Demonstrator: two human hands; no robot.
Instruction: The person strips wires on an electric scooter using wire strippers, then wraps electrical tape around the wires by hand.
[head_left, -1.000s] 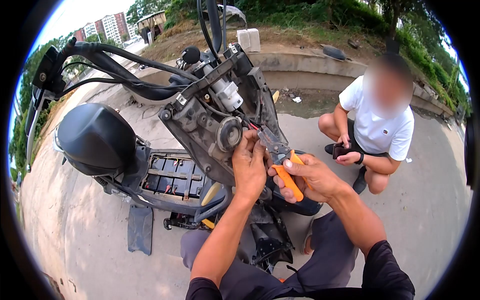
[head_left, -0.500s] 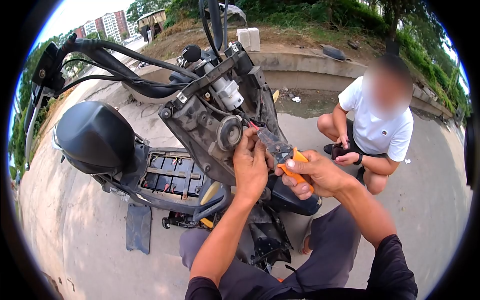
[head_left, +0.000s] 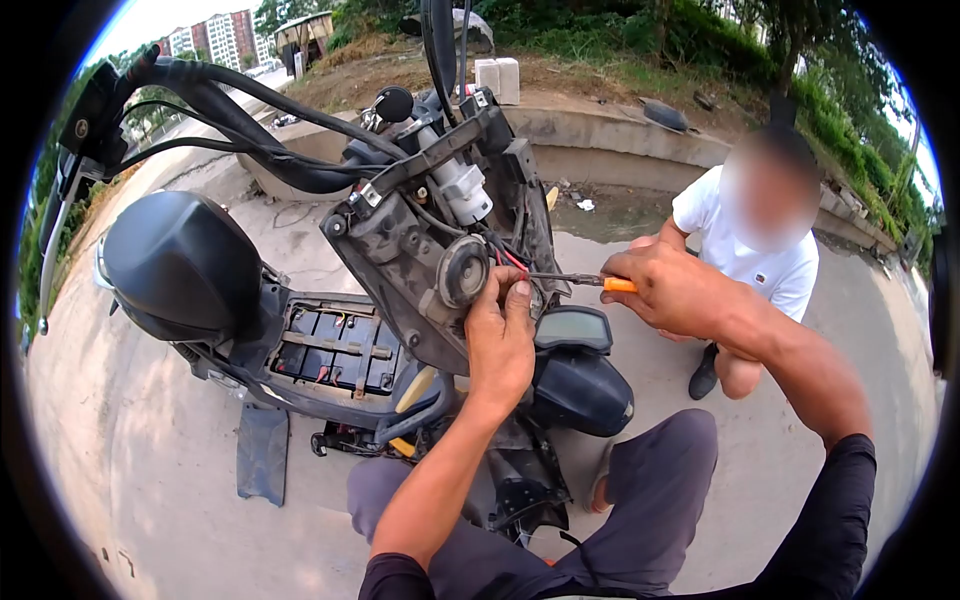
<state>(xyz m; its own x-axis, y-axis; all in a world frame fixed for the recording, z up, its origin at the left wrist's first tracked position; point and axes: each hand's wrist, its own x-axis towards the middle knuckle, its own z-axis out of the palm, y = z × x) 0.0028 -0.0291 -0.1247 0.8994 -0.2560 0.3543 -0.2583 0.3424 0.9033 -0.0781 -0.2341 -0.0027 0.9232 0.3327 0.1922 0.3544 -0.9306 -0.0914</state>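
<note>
My left hand is closed in a pinch on a red wire beside the round horn on the front of a stripped-down electric scooter. My right hand grips orange-handled wire strippers, held level and turned edge-on. Their dark jaws point left, with the tips at the wire by my left fingertips. Whether the jaws are closed on the wire cannot be made out. Just below the tool sits the scooter's display, over a dark rounded housing.
Several batteries lie exposed in the floor of the scooter, in front of its black seat. A dark panel lies on the concrete. A person in a white shirt crouches at the right, near a low kerb wall.
My right hand has moved right and up and turned the wire strippers from a slant to level. More of the red wire and the display now show. My left hand stays by the horn.
</note>
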